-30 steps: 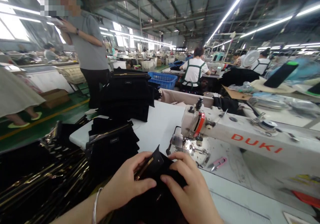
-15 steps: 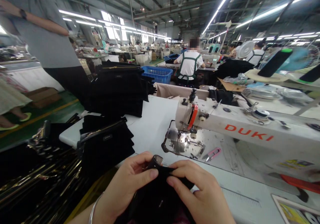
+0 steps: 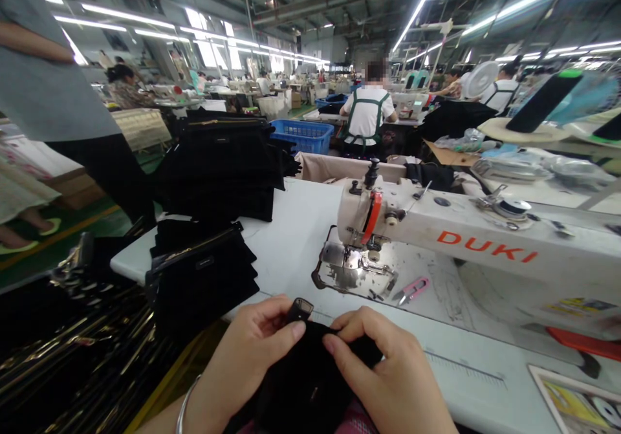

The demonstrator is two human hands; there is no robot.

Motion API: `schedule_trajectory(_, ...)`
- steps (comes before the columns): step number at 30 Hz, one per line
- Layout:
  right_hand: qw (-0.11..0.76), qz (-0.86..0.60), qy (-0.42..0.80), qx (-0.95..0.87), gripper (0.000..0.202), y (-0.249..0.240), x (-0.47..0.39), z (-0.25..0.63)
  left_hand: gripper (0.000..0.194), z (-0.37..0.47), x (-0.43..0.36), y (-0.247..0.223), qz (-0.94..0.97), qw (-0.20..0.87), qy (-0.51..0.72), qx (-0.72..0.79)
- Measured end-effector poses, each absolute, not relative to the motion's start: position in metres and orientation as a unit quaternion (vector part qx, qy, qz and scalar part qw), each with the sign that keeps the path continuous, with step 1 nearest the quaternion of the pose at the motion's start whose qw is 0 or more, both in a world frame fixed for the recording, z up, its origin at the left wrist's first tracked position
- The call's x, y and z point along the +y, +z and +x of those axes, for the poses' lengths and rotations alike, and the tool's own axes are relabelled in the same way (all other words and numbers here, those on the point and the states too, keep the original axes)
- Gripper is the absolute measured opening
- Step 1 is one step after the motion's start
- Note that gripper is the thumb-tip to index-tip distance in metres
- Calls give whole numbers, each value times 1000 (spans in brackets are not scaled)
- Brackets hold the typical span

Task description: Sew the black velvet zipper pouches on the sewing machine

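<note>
A black fabric piece (image 3: 305,376) hangs between my hands at the near edge of the sewing table. My left hand (image 3: 262,337) is closed, thumb and fingers pinching its upper left part, where a small dark folded tab (image 3: 299,309) sticks up. On the right, my right hand (image 3: 373,356) pinches the top edge between thumb and fingertips. Beyond them stands a white sewing machine (image 3: 436,227). Pink thread snips (image 3: 412,290) lie on its bed, apart from my hands. The lower part of the fabric is dark and hard to make out.
Black fabric pieces with zippers lie in a near stack (image 3: 204,279) and a taller far stack (image 3: 223,162) on the left. More zippered pieces (image 3: 97,356) fill the lower left. A blue basket (image 3: 303,138) sits behind. A standing person (image 3: 48,85) is at left.
My hands stay pinched on the black fabric, the right one shifting slightly. The folded tab is turned a little more upright. The view has shifted, and the standing person appears farther left.
</note>
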State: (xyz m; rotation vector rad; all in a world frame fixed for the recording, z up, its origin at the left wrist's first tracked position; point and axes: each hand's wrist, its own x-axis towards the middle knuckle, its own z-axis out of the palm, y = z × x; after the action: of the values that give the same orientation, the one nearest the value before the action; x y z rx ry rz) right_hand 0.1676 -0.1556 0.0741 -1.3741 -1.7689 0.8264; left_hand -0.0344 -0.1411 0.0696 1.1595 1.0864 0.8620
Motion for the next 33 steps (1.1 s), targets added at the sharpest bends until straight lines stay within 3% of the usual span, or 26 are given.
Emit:
schedule_trajectory(4, 363, -476, 355, -718, 7, 77, -156, 172, 23, -43, -130, 84, 540, 632, 312, 461)
schedule_trajectory(8, 344, -299, 400, -795, 43, 64, -158, 178, 25, -47, -91, 91, 653, 613, 156, 416)
schedule_trajectory(10, 311, -314, 323, -837, 45, 46, -152, 178, 23, -40, -63, 81, 736, 523, 80, 422)
schedule_trajectory(12, 253, -362, 171, -881, 37, 25, -136, 177, 20, -27, -33, 63, 795, 414, 41, 442)
schedule_trajectory(15, 197, -398, 28, -896, 24, 3, -97, 176, 11, -2, 11, 35, 820, 305, 64, 480)
schedule_trajectory(21, 176, -425, -8, -888, 20, 1, -39, 187, 13, 36, 62, 13, 836, 124, 151, 513)
schedule_trajectory(27, 196, -421, -13, -886, 27, -11, -56, 207, 16, 32, 23, -3, 876, 104, 171, 439)
schedule_trajectory(33, 239, -416, -3, -877, 33, -19, -64, 210, 37, 11, -11, -14, 901, 122, 221, 354)
